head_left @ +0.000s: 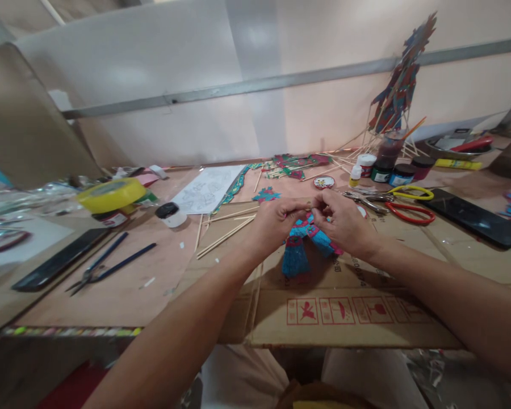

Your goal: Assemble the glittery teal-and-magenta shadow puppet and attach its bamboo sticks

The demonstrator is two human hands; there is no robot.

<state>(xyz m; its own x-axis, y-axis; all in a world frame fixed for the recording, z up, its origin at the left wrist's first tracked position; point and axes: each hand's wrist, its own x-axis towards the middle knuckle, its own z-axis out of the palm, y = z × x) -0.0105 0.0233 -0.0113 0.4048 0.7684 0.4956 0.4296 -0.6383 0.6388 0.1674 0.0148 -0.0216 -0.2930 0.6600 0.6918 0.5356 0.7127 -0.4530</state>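
Observation:
Over a flattened cardboard sheet (pixel 272 318), a blue and pink painted cut-out figure (pixel 296 258) hangs below my two hands. My left hand (pixel 276 221) is closed at its upper left part, thumb and forefinger pressed together. Opposite it, my right hand (pixel 338 218) pinches near the top of the same figure, its fingertips almost touching those of the left. Whatever small part lies between the fingertips is too hidden to make out. Thin wooden sticks (pixel 225 238) lie left of my left hand. Just behind sits a small blue and red cut-out piece (pixel 266 194).
To the right lie pliers (pixel 368 201), red-handled scissors (pixel 411 213) and a phone (pixel 472 218). Paint jars (pixel 402 175) stand behind them. Dark-handled cutters (pixel 106 267), yellow tape (pixel 111 194) and a white jar (pixel 171 216) are at left. A drawing sheet (pixel 208 187) lies behind.

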